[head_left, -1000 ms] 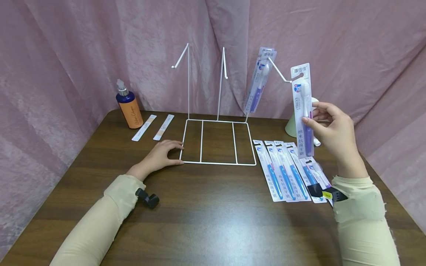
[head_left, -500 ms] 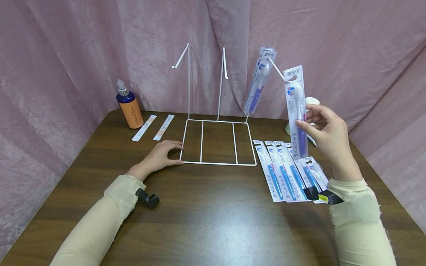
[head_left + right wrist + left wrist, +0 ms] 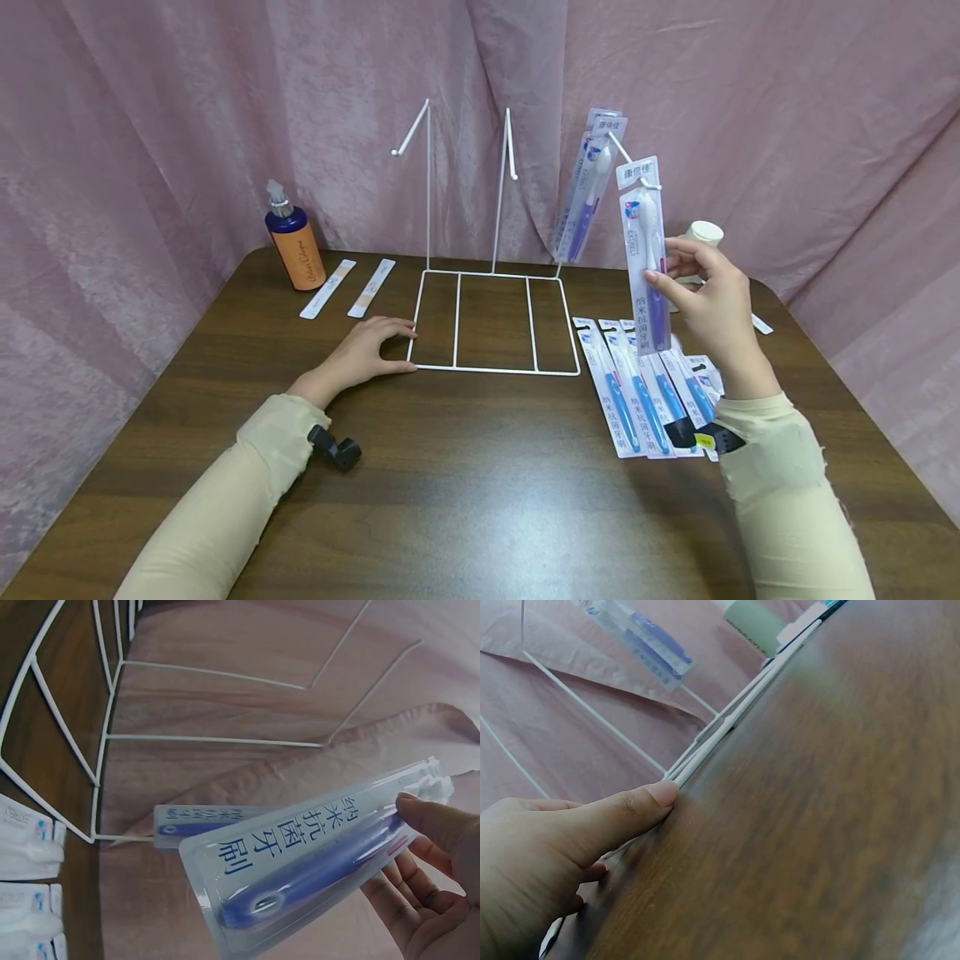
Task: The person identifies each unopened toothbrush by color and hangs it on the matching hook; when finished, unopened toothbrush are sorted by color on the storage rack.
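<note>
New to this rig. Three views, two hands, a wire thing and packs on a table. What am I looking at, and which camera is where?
No robot here: a person works with bare hands. The wide picture comes from a head camera looking down; the other two come from cameras on each wrist.

On the brown table stands a white wire rack with hooks. The left hand rests flat at its front left corner, thumb touching the wire. The right hand has a grip on a packaged purple toothbrush, its top at the right hook, where more packs hang. Blue toothbrush packs lie in a row on the table; a pump bottle stands at the back left.
</note>
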Demonstrator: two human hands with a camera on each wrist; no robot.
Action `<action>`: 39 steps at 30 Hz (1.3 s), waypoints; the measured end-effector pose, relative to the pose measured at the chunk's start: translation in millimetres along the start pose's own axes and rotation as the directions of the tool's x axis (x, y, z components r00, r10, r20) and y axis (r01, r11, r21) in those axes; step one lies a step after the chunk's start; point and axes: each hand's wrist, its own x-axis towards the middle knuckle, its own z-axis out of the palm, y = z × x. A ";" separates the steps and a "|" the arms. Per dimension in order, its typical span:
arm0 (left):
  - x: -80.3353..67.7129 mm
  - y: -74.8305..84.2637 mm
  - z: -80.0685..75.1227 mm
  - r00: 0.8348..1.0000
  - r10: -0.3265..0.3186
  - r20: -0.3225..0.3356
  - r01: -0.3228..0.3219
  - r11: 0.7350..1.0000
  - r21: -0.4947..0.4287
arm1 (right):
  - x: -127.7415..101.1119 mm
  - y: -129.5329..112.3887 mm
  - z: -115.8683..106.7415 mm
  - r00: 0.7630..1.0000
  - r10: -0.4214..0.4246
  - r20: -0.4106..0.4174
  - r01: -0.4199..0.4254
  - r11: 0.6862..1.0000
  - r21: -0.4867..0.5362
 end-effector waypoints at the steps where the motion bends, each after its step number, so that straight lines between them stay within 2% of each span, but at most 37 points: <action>1: 0.1 -0.3 0.2 1.000 0.000 0.000 0.000 1.000 -0.001 | 1.0 1.3 2.2 1.000 0.001 -0.009 -0.001 1.000 -0.006; 5: 0.4 -0.7 0.7 1.000 -0.001 -0.001 0.001 1.000 -0.002 | 4.4 4.4 10.6 0.999 0.028 -0.039 -0.028 1.000 -0.007; 11: -0.1 -0.3 0.1 1.000 -0.002 0.001 0.002 1.000 0.004 | 12.2 9.6 26.2 0.993 0.096 -0.073 -0.093 0.995 0.046; 22: -0.4 0.9 -1.6 1.000 -0.003 0.005 0.003 1.000 0.002 | 28.6 15.6 49.6 0.985 0.087 -0.150 -0.063 0.986 0.155; 39: -0.1 0.4 -2.1 1.000 -0.004 0.009 0.003 1.000 0.010 | 57.1 24.6 74.9 0.972 0.181 -0.151 -0.143 0.962 0.232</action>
